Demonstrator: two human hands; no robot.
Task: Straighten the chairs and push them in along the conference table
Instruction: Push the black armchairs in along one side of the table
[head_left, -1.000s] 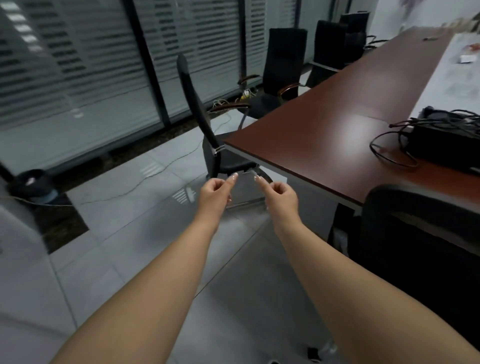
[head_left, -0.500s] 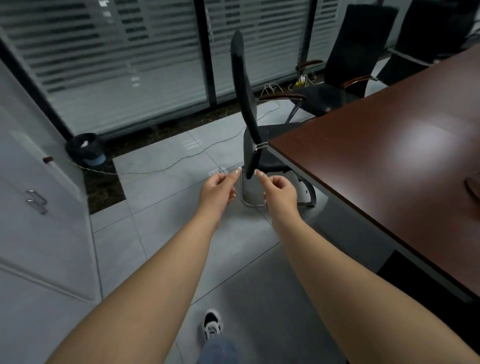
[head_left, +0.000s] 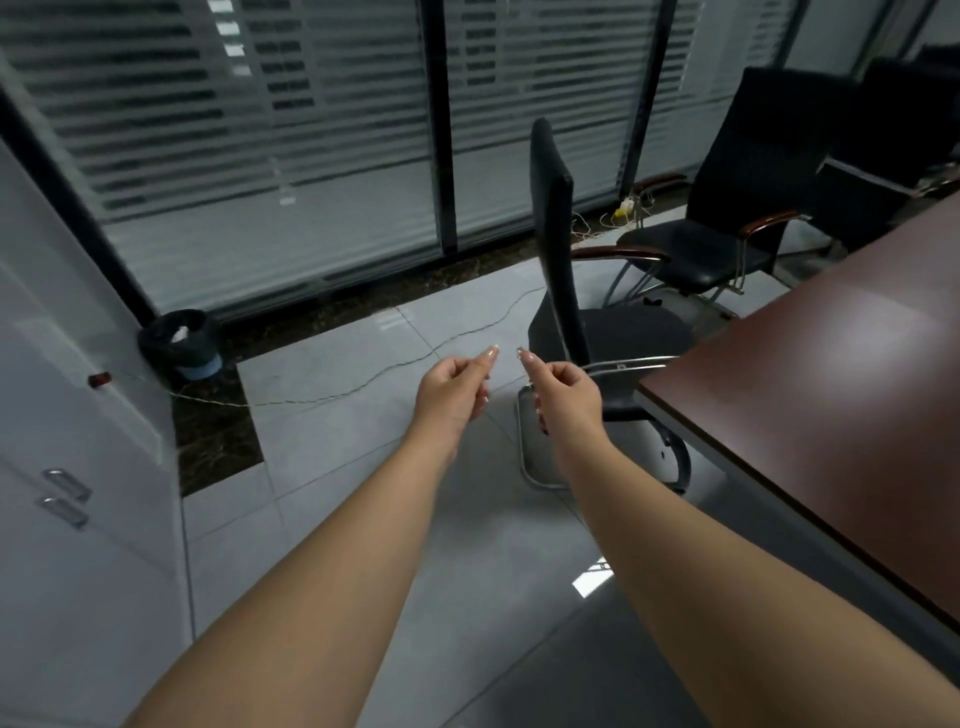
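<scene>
A black cantilever chair (head_left: 554, 223) stands edge-on at the corner of the dark red conference table (head_left: 831, 405), its seat partly under the tabletop. Behind it a second black chair (head_left: 727, 218) with wooden armrests stands turned away from the table, and a third chair (head_left: 904, 119) is at the far right. My left hand (head_left: 454, 387) and my right hand (head_left: 563, 397) are stretched out side by side just short of the nearest chair's back. On both, the index finger points forward and the other fingers are curled. Neither hand touches or holds anything.
A white cabinet (head_left: 62, 467) lines the left side. A black waste bin (head_left: 179, 340) stands by the glass partition with blinds. A thin cable (head_left: 363, 384) runs across the tiled floor, and a power strip (head_left: 623, 210) lies by the wall.
The view has moved closer to the nearest chair and swung left, so less of the table shows. Both hands keep the same pose in front of me.
</scene>
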